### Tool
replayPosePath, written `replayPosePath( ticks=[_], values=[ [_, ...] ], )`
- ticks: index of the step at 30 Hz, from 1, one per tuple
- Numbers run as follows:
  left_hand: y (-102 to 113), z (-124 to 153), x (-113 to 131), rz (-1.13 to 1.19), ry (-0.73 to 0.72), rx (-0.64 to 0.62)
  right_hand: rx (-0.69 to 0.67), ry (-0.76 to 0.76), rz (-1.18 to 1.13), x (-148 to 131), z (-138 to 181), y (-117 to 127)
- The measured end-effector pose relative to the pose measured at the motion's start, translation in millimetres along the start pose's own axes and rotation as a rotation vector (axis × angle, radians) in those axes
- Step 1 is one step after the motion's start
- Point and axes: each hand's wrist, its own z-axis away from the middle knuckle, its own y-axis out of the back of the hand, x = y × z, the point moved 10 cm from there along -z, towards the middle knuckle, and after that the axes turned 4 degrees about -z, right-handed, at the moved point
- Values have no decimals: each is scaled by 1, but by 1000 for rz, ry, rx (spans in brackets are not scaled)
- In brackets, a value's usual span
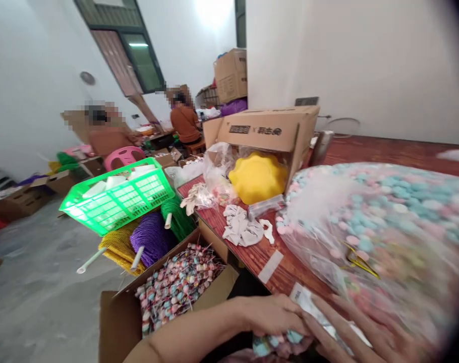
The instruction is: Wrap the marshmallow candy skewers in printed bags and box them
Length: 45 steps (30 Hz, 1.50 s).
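My left hand (273, 312) reaches in from the lower left, its fingers curled over a bunch of pink and blue wrapped candies (277, 345) at the bottom edge. A white printed packet or label (316, 310) lies between my two hands, partly covered by fingers. My right hand (361, 327), somewhat blurred, has its fingers stretched out over that white piece. Just beyond it bulges a large clear bag of pastel candies (399, 201), with yellow-handled scissors or snips (360, 262) lying on it.
An open carton of wrapped lollipops (180, 280) stands left of the red-brown table (248, 257). On the table are a yellow scalloped object (257, 177), a crumpled cloth (240, 227) and a cardboard box (267, 128). A green basket (119, 194) sits above coloured cord bundles. Two people sit farther back.
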Motion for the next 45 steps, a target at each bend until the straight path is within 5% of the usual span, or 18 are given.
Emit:
replayPosePath(
  ticks=[3, 5, 10, 12, 14, 17, 19, 22, 27, 32, 36, 40, 45],
  values=[
    [-26, 11, -13, 105, 153, -262, -169, 48, -171, -25, -8, 9],
    [-31, 15, -14, 1, 159, -288, -297, -43, -288, -29, -5, -1],
    [-15, 18, 40, -876, -355, 225, -454, -606, -526, 9, 27, -39],
    [-18, 19, 53, -1014, -476, 331, -502, -726, -668, 25, 34, -47],
    [-6, 16, 60, -927, -514, 424, -467, -754, -700, 52, 30, -41],
    [30, 7, 55, -471, -417, 514, -296, -740, -413, 114, 18, -17],
    [42, -2, 40, -102, -289, 489, -375, -671, -108, 142, 15, -20],
    [39, -10, 26, 257, -168, 424, -580, -506, 23, 152, 16, -56],
    [32, -11, 14, 395, -132, 404, -550, -507, -56, 161, 23, -81],
    [42, -7, 2, 390, -130, 483, -321, -689, -109, 186, 36, -47],
    [44, -13, 11, 372, -164, 506, -126, -855, -231, 175, 43, -9],
    [38, -22, 31, 423, -207, 479, 99, -1068, -583, 142, 53, -1],
    [23, -22, 46, 379, -191, 412, 55, -971, -607, 86, 45, -13]
  ],
)
